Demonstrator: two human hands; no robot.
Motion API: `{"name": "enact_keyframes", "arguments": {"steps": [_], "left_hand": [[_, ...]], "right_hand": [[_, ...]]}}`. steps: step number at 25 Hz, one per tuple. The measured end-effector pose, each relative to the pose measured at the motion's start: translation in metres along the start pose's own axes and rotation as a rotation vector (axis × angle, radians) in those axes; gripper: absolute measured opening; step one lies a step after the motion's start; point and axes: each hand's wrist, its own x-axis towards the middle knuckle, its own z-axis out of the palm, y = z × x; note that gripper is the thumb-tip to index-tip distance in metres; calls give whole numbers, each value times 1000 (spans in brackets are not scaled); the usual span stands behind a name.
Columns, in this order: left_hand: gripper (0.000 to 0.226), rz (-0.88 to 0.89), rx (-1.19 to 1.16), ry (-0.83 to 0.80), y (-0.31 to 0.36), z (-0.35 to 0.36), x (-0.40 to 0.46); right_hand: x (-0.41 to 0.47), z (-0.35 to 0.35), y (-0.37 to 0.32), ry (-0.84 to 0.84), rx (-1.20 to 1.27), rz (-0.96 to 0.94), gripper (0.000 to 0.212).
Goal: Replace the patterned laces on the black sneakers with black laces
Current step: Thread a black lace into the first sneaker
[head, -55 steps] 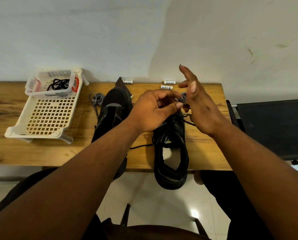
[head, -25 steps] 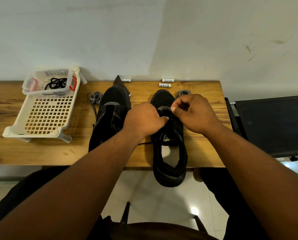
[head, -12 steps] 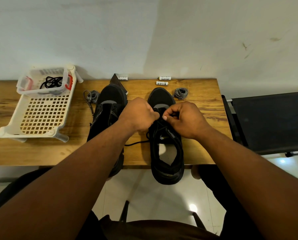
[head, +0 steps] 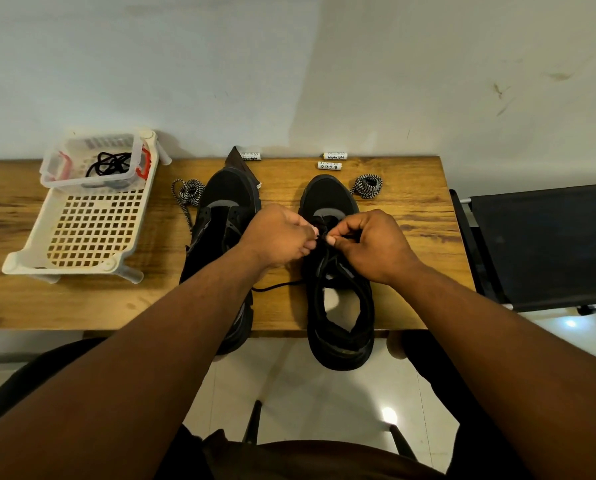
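Two black fabric sneakers stand side by side on the brown wooden worktop [head: 411,216], with the toes toward the white wall and the heels over the near edge. Both hands meet above the right black sneaker [head: 338,278], at the front part of its lacing. The left hand [head: 276,239] has its fingers curled, and its grip pinches the thin black lace [head: 277,286] at the fingertips. The right hand [head: 376,244] is also curled, and the thumb and first finger pinch the same lace just beside the left fingertips. One loose part of this lace runs out from the shoe to the left, across the worktop between the two shoes.

The left black sneaker [head: 220,216] is partly hidden under the left forearm; whether it has a lace I cannot tell. A black-and-white patterned lace [head: 185,192] lies loosely beside its toe on the left. A second patterned lace, coiled [head: 368,185], lies near the toe of the right sneaker.

At the left end of the worktop stands a white plastic grid tray [head: 82,233]. In its far part sits a clear plastic box with red clips [head: 95,168], and a bundle of black lace [head: 109,163] lies inside. Three small white batteries [head: 334,156] lie along the far edge.
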Motion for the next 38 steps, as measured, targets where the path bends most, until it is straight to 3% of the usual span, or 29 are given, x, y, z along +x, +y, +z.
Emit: {"name": "enact_keyframes", "arguments": {"steps": [4, 6, 8, 9, 11, 12, 13, 16, 17, 18, 20, 23, 25, 26, 27, 28, 30, 31, 32, 33, 37, 38], "left_hand": [[5, -4, 75, -89, -4, 2, -2], [11, 19, 26, 32, -1, 0, 0], [15, 55, -265, 214, 8, -10, 1], [16, 90, -508, 225, 13, -18, 2], [16, 128, -978, 39, 20, -31, 0], [16, 143, -990, -43, 21, -35, -1], [17, 177, -778, -72, 22, -35, -3], [19, 325, 576, -80, 12, -28, -1], [21, 298, 797, -152, 10, -26, -1], [24, 276, 791, -201, 9, -25, -1], [29, 267, 348, -190, 16, -29, -5], [34, 277, -598, -178, 30, -33, -11], [27, 235, -997, -320, 32, -30, -12], [26, 192, -1077, -367, 31, -27, -12], [26, 156, -1008, -349, 30, -24, -12], [27, 161, -750, -279, 26, -23, -10], [23, 261, 170, -86, 18, -21, -5], [22, 271, 549, -70, 12, -18, -4], [24, 248, 735, -95, 8, -18, -4], [27, 231, 705, -121, 8, -18, -5], [34, 230, -287, -45, 36, -40, -17], [34, 248, -393, -30, 42, -45, -18]], "right_hand": [[2, -9, 1, -70, 3, -2, 10], [2, -13, 4, -46, -29, -35, 8], [2, -13, 9, 38, -141, -63, 31], [1, -13, 11, 55, -187, -66, 45], [2, -12, 12, 32, -217, -50, 63], [4, -12, 13, 12, -227, -36, 66], [5, -12, 14, -5, -244, -26, 67], [8, -16, 15, -51, -250, -21, 69], [8, -19, 14, -68, -243, -20, 71], [9, -21, 14, -88, -232, -9, 74], [10, -25, 13, -127, -212, 13, 79], [11, -26, 12, -140, -216, 19, 77], [11, -27, 10, -131, -233, 17, 78], [11, -27, 8, -129, -243, 17, 79], [12, -27, 6, -130, -252, 17, 80], [12, -27, 5, -135, -261, 19, 80], [12, -27, 3, -142, -280, 18, 82], [12, -27, 3, -147, -290, 21, 82], [13, -27, 2, -150, -293, 30, 83], [14, -28, 1, -149, -291, 38, 83], [13, -30, -3, -157, -282, 65, 83], [13, -29, -3, -157, -282, 69, 83]]}}
